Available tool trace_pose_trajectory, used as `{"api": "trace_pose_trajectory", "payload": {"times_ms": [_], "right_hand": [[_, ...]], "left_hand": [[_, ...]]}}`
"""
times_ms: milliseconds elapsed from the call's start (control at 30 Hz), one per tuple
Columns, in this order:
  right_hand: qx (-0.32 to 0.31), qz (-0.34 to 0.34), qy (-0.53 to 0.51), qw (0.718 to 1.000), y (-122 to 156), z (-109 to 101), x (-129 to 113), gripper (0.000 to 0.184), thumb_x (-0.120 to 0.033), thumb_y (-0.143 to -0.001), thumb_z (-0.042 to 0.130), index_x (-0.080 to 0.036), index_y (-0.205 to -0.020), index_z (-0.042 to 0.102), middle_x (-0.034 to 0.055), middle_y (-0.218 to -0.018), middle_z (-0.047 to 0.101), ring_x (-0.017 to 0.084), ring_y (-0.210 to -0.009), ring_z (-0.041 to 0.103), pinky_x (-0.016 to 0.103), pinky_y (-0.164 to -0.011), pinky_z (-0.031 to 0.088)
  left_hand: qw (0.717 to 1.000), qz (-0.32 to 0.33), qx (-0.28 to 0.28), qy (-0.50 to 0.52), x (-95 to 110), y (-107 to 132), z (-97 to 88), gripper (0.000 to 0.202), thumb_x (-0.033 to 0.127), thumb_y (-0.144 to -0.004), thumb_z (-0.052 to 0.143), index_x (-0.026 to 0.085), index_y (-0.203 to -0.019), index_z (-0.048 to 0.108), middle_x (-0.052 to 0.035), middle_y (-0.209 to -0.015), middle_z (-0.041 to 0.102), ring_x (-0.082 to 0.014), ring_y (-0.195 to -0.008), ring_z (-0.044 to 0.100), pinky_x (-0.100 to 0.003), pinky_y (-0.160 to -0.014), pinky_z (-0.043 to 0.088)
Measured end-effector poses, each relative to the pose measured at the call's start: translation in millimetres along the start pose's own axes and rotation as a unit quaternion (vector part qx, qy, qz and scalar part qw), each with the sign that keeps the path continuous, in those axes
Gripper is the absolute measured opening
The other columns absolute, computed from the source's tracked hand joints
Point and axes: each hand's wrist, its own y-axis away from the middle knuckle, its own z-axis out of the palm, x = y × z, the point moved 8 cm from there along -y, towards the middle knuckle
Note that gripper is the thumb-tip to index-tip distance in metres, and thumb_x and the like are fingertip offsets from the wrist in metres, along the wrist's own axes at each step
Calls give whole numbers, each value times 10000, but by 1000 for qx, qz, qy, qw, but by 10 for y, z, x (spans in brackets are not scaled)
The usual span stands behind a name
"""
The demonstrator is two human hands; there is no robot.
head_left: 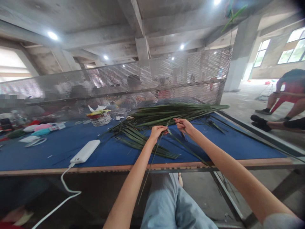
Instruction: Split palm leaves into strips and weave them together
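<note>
Over the front of the blue table, my left hand (pixel 158 131) pinches narrow green palm leaf strips (pixel 155 149). One thin end hangs below the table edge, and another long strip (pixel 188 147) slants down to the right. Close by on the right is my right hand (pixel 184 125), its fingers closed; what they pinch is too small to make out. Beneath it a small tool (pixel 184 136) lies partly hidden on the table. Behind both hands rests a large pile of long green palm leaves (pixel 171 111), and a shorter bundle of cut leaves (pixel 140 140) lies beside my left hand.
A white power bank (pixel 86 151) with a white cable (pixel 69 187) lies at the left. Farther back stand a white basket (pixel 100 120) and colourful bundles (pixel 43 128). A perforated metal screen (pixel 152 79) borders the table's far side. A seated person (pixel 292 84) is at the right.
</note>
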Motion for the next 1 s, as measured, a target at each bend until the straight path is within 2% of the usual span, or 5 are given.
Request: {"api": "trace_pose_trajectory", "payload": {"times_ms": [133,300,567,800,1000], "right_hand": [[-48,52,-14,997,21,79,85,223,-160,-889,349,-201,-684,428,-94,-449,154,87,-369,87,207,-358,164],[-95,76,-54,991,12,161,84,301,-179,-899,308,-216,-604,267,-64,-491,173,96,-408,131,209,-390,204],[-102,64,92,988,-2,226,169,221,-271,-844,558,-188,-683,431,-79,-540,293,55,-423,208,196,-393,184],[-96,-54,245,963,10,327,178,463,-595,-681,672,-173,-714,483,-93,-522,357,35,-437,250,204,-424,157],[-81,-186,345,916,50,400,34,399,-574,-793,538,-177,-816,553,-87,-498,353,70,-445,318,202,-455,254]], "left_hand": [[1000,-2,-2,3,-5,-7,4,230,276,-562,814,113,-698,726,-50,-649,683,-171,-631,639,-327,-715,504],[1000,-2,0,7,-12,-16,4,225,271,-566,813,113,-702,729,-47,-649,681,-167,-628,633,-326,-715,502],[999,14,-25,21,19,-6,48,242,289,-557,816,122,-708,728,-42,-673,692,-159,-629,632,-302,-699,490],[998,37,-42,27,59,3,69,275,305,-556,821,126,-750,742,-49,-704,709,-155,-614,628,-283,-654,480],[997,29,-30,63,43,-1,53,310,323,-529,843,119,-738,738,-47,-691,704,-160,-607,625,-317,-699,492]]}}
